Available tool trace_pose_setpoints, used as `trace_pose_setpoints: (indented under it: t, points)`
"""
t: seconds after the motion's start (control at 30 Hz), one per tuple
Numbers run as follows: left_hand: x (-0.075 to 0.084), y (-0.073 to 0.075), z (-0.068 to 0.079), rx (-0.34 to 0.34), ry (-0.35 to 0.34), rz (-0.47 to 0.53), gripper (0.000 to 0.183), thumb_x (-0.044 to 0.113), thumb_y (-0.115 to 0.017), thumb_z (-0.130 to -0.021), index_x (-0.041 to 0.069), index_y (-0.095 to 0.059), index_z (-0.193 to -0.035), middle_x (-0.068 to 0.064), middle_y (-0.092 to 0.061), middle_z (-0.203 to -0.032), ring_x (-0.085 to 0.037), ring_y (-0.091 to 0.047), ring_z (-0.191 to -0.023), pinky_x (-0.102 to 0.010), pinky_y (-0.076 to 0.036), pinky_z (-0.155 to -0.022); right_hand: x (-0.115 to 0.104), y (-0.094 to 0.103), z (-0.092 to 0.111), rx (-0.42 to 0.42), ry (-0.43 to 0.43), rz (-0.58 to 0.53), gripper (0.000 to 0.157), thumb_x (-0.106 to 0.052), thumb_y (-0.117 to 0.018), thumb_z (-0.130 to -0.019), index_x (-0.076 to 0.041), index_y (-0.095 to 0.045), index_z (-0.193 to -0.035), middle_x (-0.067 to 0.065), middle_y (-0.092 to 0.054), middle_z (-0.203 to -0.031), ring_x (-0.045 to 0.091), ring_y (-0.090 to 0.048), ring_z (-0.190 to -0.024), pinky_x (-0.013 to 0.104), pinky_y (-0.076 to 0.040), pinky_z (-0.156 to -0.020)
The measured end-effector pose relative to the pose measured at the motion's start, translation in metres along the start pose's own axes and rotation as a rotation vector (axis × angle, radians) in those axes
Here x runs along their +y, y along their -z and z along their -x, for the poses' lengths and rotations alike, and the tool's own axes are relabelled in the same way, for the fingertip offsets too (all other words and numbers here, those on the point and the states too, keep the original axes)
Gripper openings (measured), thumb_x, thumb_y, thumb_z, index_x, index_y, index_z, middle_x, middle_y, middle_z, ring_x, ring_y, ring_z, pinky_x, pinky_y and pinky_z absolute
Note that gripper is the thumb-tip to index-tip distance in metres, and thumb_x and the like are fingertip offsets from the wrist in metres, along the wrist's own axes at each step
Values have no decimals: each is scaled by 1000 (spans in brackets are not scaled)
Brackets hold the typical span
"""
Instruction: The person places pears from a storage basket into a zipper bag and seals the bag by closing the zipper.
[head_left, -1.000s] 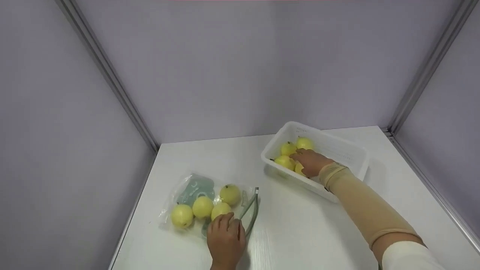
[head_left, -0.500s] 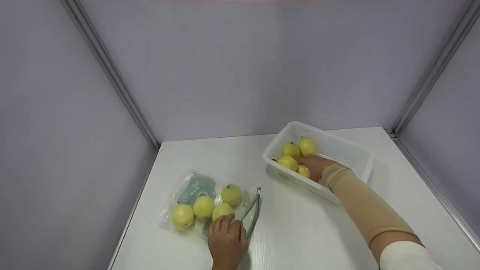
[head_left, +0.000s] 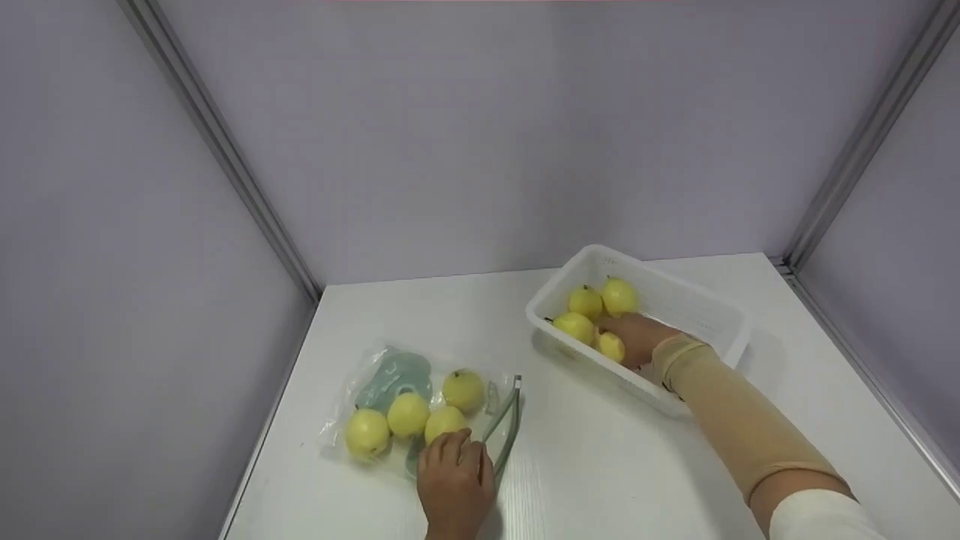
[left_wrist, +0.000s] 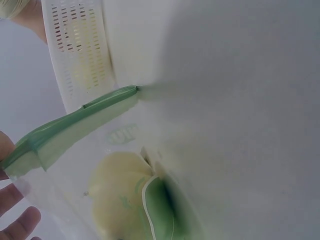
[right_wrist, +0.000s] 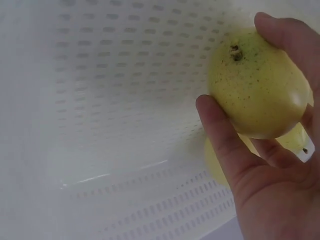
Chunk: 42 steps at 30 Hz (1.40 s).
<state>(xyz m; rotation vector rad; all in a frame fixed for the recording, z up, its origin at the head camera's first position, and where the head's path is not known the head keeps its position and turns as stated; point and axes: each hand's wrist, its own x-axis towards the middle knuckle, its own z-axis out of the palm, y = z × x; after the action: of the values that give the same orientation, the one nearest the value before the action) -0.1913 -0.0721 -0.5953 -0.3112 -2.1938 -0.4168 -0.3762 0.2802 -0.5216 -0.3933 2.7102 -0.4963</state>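
Note:
Inside the white plastic basket point(head_left: 694, 307), my right hand point(head_left: 637, 339) grips a round yellow pear point(right_wrist: 257, 85), thumb on one side and fingers on the other. Several more pears point(head_left: 574, 328) lie around it at the basket's left end. My left hand point(head_left: 455, 480) pinches the green zip edge point(left_wrist: 75, 120) of a clear zip bag point(left_wrist: 60, 200) at its mouth, the thumb and fingers partly cut off in the left wrist view. The bag lies on its side, its mouth toward the right, with several pears point(head_left: 409, 415) in or on it.
A white table point(head_left: 577, 465) carries both the bag at left and the basket at back right. Grey panels point(head_left: 480, 135) with metal corner strips point(head_left: 232, 157) enclose the table at the back and sides. The basket has slotted walls.
My right hand has sunk deeper among the pears and shifted slightly right, its fingers now round a pear. My left hand and the bag have hardly moved.

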Motion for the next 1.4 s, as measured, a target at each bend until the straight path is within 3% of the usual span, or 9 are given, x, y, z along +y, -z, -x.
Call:
trace_pose_setpoints:
  t: [0.1, 0.27, 0.5, 0.7, 0.9, 1.07, 1.27, 1.4]
  points:
    - [-2, -2, -1, -9, 5, -6, 5, 17, -71, -72, 13, -69, -69, -3, -71, -90, -27, -65, -86, -47, -50, -73, 15, 2, -13, 41, 23, 45, 79, -26, -86, -68, -25, -49, -137, 12, -57, -116, 25, -57, -92, 35, -51, -67]
    - [-1, -4, -2, 11, -2, -4, 5, 16, -72, -72, 12, -70, -69, -5, -72, -89, -27, -65, -84, -47, -51, -70, 22, 14, -16, 173, 70, 108, 75, -23, -82, -65, -21, -52, -134, 8, -56, -108, 24, -54, -93, 39, -48, -72]
    - [-2, -7, -1, 18, -9, -7, 5, 16, -71, -72, 12, -70, -69, -4, -71, -89, -27, -65, -83, -47, -50, -70, -9, 26, 11, 331, 166, 47, 77, -25, -81, -66, -23, -49, -137, 9, -53, -119, 25, -55, -99, 43, -50, -78]
    - [-3, -11, -2, 25, -6, -4, 7, 17, -68, -74, 12, -69, -69, -4, -71, -90, -28, -65, -85, -47, -51, -72, -46, 23, 41, 438, 314, 17, 76, -33, -83, -69, -27, -49, -136, 5, -51, -124, 25, -56, -107, 45, -52, -83]
    - [-2, -11, -4, 5, 8, -3, 5, 17, -70, -73, 13, -70, -70, -4, -71, -90, -27, -65, -86, -48, -51, -72, -72, -6, 63, 498, 481, -52, 75, -33, -86, -66, -27, -52, -132, -5, -51, -124, 16, -56, -108, 36, -53, -81]
    - [-1, -11, -4, -10, 23, -8, 5, 16, -71, -73, 13, -69, -70, -4, -71, -90, -26, -65, -87, -47, -51, -73, -76, -41, 70, 472, 558, -190, 77, -29, -87, -66, -28, -50, -134, -5, -52, -127, 14, -56, -104, 27, -54, -68]
    - [1, -13, -1, -29, 38, -2, 6, 17, -71, -74, 12, -70, -71, -4, -71, -91, -26, -65, -88, -48, -50, -74, -77, -95, 71, 352, 506, -440, 77, -33, -87, -68, -29, -47, -134, -3, -53, -127, 16, -61, -99, 27, -56, -64]
    - [0, -14, -4, 2, 24, -6, 7, 18, -70, -74, 12, -69, -70, -4, -71, -91, -27, -65, -88, -48, -50, -75, -87, -128, 70, 257, 452, -596, 76, -31, -87, -68, -29, -46, -132, 0, -52, -127, 18, -64, -97, 30, -57, -67]
